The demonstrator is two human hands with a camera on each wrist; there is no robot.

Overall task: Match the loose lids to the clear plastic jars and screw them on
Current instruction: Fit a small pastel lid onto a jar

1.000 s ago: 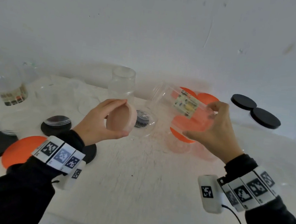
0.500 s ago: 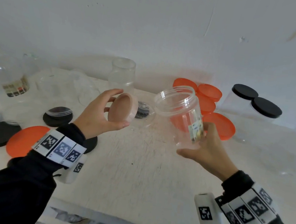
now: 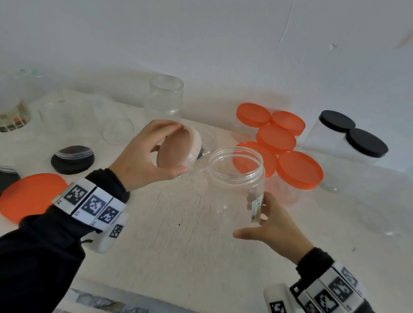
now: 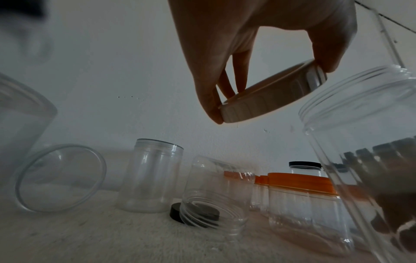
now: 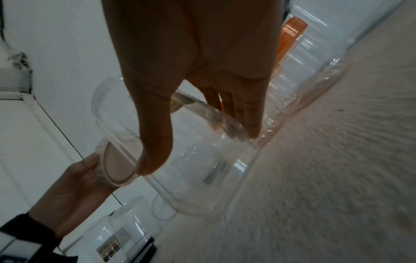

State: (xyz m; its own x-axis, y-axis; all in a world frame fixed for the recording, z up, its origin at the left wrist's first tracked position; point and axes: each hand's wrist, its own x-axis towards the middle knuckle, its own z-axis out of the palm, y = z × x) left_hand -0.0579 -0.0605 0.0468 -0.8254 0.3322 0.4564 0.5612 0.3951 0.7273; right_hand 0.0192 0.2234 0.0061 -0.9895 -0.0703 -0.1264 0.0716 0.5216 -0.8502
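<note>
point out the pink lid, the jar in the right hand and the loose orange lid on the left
pink lid [image 3: 175,151], head view, on its flat face
open jar [image 3: 236,174], head view, on its clear wall just below the rim
loose orange lid [image 3: 30,196], head view, on its top

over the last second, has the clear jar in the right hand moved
Yes. The clear jar swung from lying tilted in front of the orange-lidded jars to upright, nearer and lower than them, its mouth toward the pink lid.

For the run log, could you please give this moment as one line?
left hand: holds pink lid | right hand: holds open clear jar upright | lid beside mouth, not on
</note>
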